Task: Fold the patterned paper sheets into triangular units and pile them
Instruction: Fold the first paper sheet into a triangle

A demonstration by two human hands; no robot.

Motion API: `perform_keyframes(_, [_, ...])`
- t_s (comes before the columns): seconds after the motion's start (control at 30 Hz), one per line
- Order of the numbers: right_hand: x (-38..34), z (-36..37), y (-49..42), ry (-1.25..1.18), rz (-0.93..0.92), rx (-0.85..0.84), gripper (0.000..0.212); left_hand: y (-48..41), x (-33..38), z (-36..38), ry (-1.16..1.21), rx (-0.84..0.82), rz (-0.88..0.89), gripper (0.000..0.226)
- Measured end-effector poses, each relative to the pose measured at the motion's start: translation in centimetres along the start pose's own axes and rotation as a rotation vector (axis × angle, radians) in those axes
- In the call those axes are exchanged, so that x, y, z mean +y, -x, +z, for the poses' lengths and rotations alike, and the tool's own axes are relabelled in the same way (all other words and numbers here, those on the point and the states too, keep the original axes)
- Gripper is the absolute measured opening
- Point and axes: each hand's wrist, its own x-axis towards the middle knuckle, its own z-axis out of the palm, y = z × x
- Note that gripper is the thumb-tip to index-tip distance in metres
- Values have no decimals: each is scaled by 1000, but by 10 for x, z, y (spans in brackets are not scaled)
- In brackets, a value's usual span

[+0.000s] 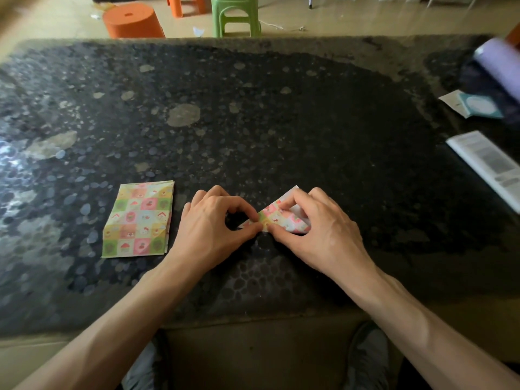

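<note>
A small stack of patterned paper sheets [139,219], checked in pink, green and yellow, lies flat on the dark stone table [253,122] left of my hands. A partly folded patterned sheet [284,219] lies between my hands near the table's front. My left hand [213,229] pinches its left tip with curled thumb and forefinger. My right hand [315,223] grips its right part, fingers curled over the top and thumb pressing the lower edge. Much of this sheet is hidden under my right fingers.
At the right edge lie a white printed booklet [489,164], a teal packet [475,105] and a lilac cylinder [501,66]. Beyond the table's far edge stand an orange stool [132,22] and a green stool [235,15]. My shoes show below the front edge.
</note>
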Motion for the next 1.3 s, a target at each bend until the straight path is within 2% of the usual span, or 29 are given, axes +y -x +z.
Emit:
perform_keyframes(0.27, [1,-5,2,-24,11,4,38,-1,1,-2,-4,-23,-20,14])
perform_keyframes(0.43, [4,-10,2,-12,63,-12,56,-3,1,-2,-13,-43,-9,15])
perform_keyframes(0.53, [4,-9,3,-26,75,4,58,-3,1,0,-14,-18,2,14])
perform_keyframes(0.7, [3,-11,2,-79,98,-18,56,0,2,8,-20,-33,130,38])
perform_keyframes(0.9, [7,-19,-2,-90,132,-78,56,-6,0,7,0,-93,97,39])
perform_keyframes(1.13, [8,-23,2,-88,126,-81,56,-4,6,17,6,48,74,34])
perform_keyframes(1.3, [9,-25,4,-70,121,-81,51,-6,6,17,4,41,63,32])
